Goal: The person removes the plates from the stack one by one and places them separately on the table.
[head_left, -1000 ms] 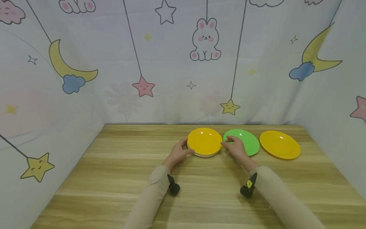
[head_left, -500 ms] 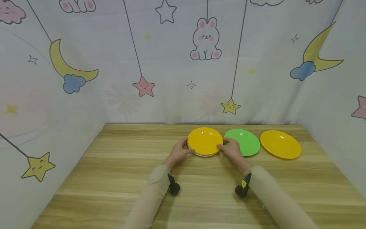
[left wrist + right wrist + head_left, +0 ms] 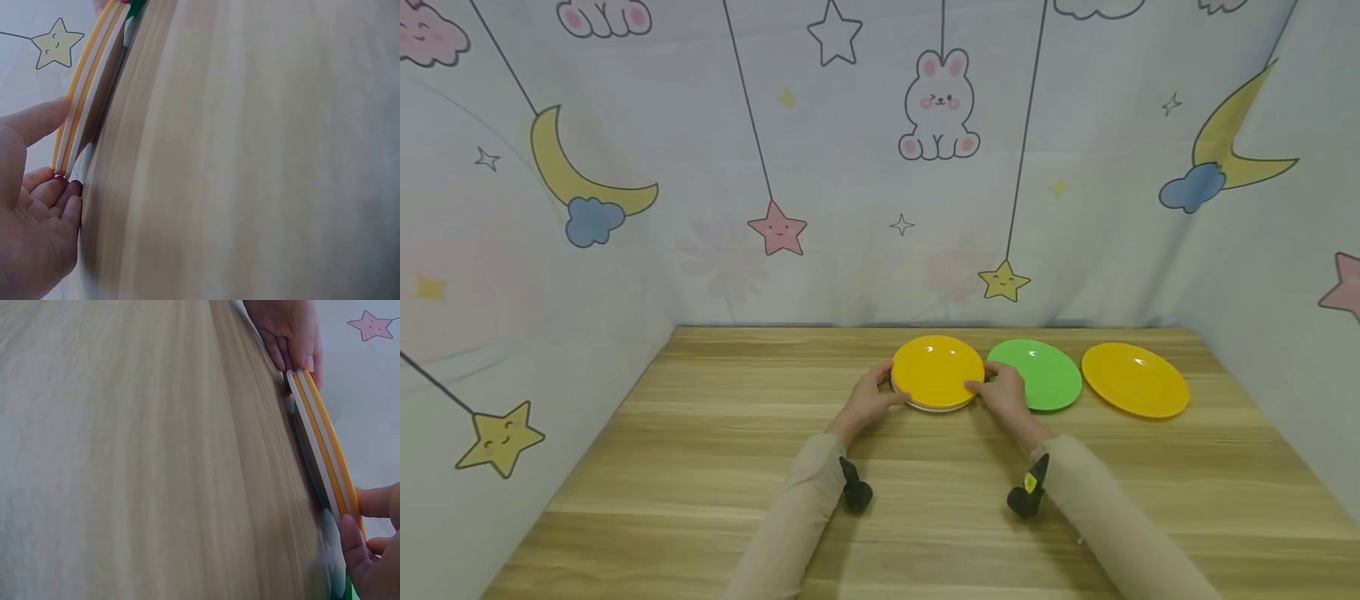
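Note:
A stack of several plates [image 3: 937,371] sits toward the back of the table, a yellow-orange plate on top. In the left wrist view the layers of the stack [image 3: 85,87] alternate between orange and white. My left hand [image 3: 867,404] holds the stack's left edge, thumb at the top plate's rim and fingers curled at the side. On the opposite edge my right hand [image 3: 1006,396] grips the stack between thumb and fingers, as the right wrist view shows with that hand [image 3: 378,550]. Part of the stack's sides is hidden by both hands.
Just right of the stack lies a green plate [image 3: 1041,375], partly behind my right hand. Farther right rests another yellow-orange plate [image 3: 1135,379]. The wood-grain table [image 3: 760,500] ends at a printed cloth backdrop [image 3: 850,275] behind and at both sides.
My right hand has moved left from over the green plate onto the stack's right edge and taken hold there. My left hand and the plates look unmoved.

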A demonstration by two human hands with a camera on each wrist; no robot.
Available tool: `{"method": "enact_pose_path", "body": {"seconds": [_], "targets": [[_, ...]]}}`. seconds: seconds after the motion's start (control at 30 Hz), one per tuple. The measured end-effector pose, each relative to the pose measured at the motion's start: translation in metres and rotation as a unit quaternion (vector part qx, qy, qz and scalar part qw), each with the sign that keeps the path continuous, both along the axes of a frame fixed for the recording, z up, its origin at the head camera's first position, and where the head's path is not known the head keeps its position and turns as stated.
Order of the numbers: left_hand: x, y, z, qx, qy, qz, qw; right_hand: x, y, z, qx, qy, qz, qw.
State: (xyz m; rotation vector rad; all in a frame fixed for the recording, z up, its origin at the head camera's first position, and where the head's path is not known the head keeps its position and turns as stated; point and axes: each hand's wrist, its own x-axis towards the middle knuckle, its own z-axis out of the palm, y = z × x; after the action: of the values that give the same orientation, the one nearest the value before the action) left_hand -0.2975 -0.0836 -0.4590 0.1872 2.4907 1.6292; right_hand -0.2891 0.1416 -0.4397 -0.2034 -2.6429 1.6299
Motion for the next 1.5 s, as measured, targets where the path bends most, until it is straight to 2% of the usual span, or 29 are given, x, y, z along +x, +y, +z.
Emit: {"method": "enact_pose_path", "body": {"seconds": [0.37, 0.67, 0.97, 1.17, 1.4, 1.5], "targets": [[0.001, 0.000, 0.001, -0.002, 0.010, -0.008, 0.9999, 0.000, 0.003, 0.000, -0.017, -0.002, -0.014, 0.9998], [-0.001, -0.002, -0.002, 0.020, 0.018, -0.022, 0.9994, 0.001, 0.009, 0.003, -0.040, -0.004, -0.022, 0.9989], [-0.003, -0.002, -0.003, 0.016, 0.013, -0.018, 0.9996, 0.004, 0.018, 0.006, -0.077, -0.009, -0.008, 0.9970], [-0.003, -0.003, -0.003, 0.023, 0.016, -0.021, 0.9994, 0.005, 0.022, 0.004, -0.118, -0.026, 0.005, 0.9927], [-0.002, -0.005, -0.005, 0.020, 0.041, -0.031, 0.9985, 0.011, 0.023, 0.001, -0.168, -0.027, 0.014, 0.9853], [-0.002, -0.005, -0.004, 0.023, 0.033, -0.029, 0.9988, 0.013, 0.024, 0.001, -0.179, -0.029, 0.014, 0.9833]]}}
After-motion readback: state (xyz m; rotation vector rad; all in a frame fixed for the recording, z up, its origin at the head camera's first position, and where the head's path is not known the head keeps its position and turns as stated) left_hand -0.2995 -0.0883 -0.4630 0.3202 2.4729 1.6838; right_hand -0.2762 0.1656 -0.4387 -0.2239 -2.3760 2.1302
